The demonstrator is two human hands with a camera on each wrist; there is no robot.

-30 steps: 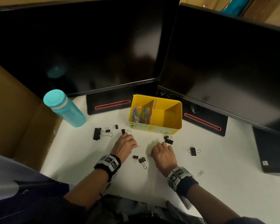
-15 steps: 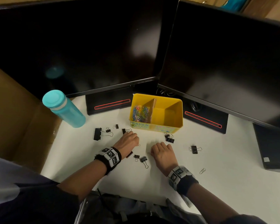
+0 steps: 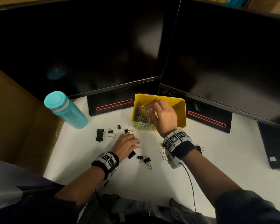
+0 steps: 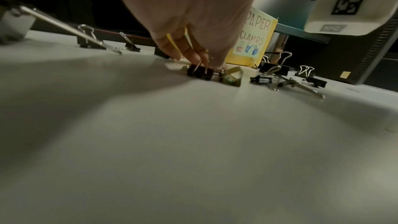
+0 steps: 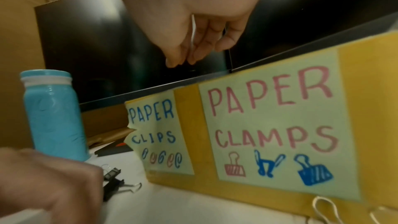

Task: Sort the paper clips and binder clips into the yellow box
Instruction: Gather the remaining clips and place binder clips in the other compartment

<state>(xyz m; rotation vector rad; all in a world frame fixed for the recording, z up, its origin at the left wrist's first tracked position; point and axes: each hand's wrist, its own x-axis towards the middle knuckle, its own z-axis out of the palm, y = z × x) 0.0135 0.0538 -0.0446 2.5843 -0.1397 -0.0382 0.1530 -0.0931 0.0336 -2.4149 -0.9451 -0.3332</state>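
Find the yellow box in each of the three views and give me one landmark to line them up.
Head: yellow box sits mid-frame below the monitors, the right hand over it.
Left wrist: only a corner of it shows, right of centre behind the left hand, with the "PAPER CLAMPS" label.
Right wrist: its front wall fills the lower right.
Shared landmark: the "PAPER CLAMPS" label shows in both wrist views; in the head view the right hand covers it.

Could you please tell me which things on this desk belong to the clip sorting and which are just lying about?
For the job:
yellow box
paper clips in its left compartment
binder clips scattered on the desk
left hand at a binder clip
right hand over the box

Just lying about:
teal bottle
two monitors
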